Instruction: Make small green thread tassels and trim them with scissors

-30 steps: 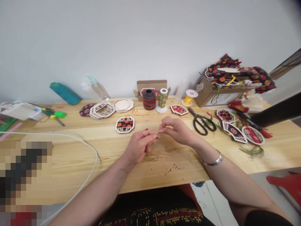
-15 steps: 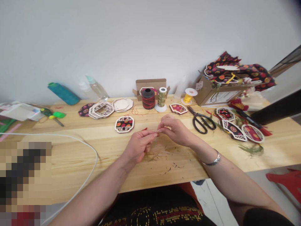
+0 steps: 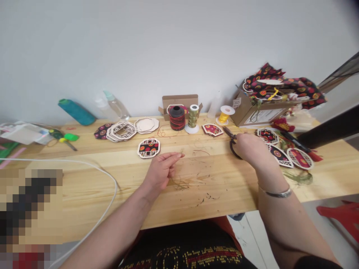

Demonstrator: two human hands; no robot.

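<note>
My left hand (image 3: 162, 168) is above the middle of the table, thumb and fingers pressed together in a pinch. A tiny reddish tip shows at its fingertips; what it holds is too small to make out. My right hand (image 3: 249, 149) is closed over the handles of black-handled scissors (image 3: 233, 144), which lie on the table with blades pointing back and left. Its fingers are mostly hidden behind the back of the hand. Left of my left hand lies an octagonal ornament (image 3: 149, 148) with patterned fabric and a pale lattice frame. Dark thread scraps (image 3: 206, 198) are scattered nearby.
Along the back stand a dark red-and-black thread spool (image 3: 177, 118), a green-gold spool (image 3: 193, 117) and a yellow spool (image 3: 224, 115). Lattice frames (image 3: 122, 130) are stacked left. A cardboard box (image 3: 260, 112) and a black post (image 3: 331, 127) are right. A white cable (image 3: 112, 175) crosses the left side.
My right hand has left my left hand's fingertips and moved right onto the scissors. My left hand stays pinched, almost in the same place.
</note>
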